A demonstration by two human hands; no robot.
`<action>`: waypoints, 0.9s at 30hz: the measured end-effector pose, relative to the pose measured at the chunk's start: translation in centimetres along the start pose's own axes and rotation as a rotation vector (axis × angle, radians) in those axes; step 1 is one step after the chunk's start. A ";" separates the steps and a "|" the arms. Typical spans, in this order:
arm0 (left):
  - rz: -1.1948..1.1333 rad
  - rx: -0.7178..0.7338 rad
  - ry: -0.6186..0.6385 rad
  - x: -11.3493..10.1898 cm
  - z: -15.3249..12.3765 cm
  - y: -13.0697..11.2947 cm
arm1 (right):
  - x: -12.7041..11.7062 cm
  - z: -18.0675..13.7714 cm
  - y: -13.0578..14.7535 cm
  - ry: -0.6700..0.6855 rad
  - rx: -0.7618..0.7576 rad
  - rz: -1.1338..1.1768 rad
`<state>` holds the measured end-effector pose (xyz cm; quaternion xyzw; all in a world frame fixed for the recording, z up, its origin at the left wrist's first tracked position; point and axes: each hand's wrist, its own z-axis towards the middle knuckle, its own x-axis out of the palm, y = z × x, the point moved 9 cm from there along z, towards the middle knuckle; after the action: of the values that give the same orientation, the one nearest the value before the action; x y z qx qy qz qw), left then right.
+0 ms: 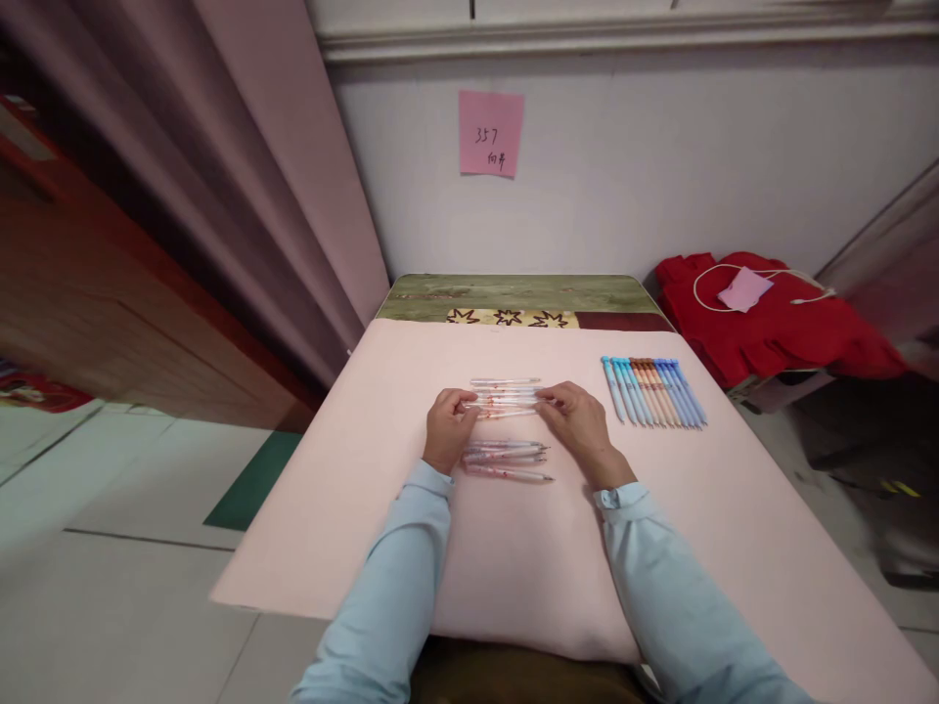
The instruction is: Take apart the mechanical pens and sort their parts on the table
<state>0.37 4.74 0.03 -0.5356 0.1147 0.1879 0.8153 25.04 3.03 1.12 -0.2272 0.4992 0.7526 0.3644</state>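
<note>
Several clear-barrelled pens (508,399) with reddish prints lie side by side between my hands. My left hand (448,430) pinches their left ends with thumb and fingers. At their right ends my right hand (582,428) is closed in the same way. Just nearer to me, a loose group of similar pens (506,453) rests on the pink table cover, and one pen (514,473) lies slightly apart from it. To the right of my right hand stands a neat row of capped-looking pens (652,393) in light blue, brown-topped and darker blue sets.
A pink cover (367,469) spreads over the table, whose patterned far end (425,293) shows. Beyond the right edge are a red cloth (784,337) and a white cable (696,284). A pink note (491,134) is stuck to the wall. A curtain (323,147) hangs at the left.
</note>
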 end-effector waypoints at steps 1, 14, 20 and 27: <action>-0.010 -0.004 -0.013 -0.1 0.0 -0.1 | -0.2 0.0 0.1 -0.016 0.004 0.017; -0.124 -0.061 0.046 -0.2 -0.4 -0.5 | 2.7 -2.2 2.9 0.527 -0.143 0.223; -0.087 0.059 0.102 0.1 -0.3 -1.6 | 2.7 -1.9 2.1 0.462 -0.032 0.247; -0.158 0.013 0.192 1.3 -0.5 -0.5 | 1.4 -1.4 2.0 0.292 0.041 0.373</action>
<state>1.73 4.29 -0.26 -0.5534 0.1509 0.0703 0.8161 22.59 1.72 0.70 -0.2301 0.5950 0.7558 0.1476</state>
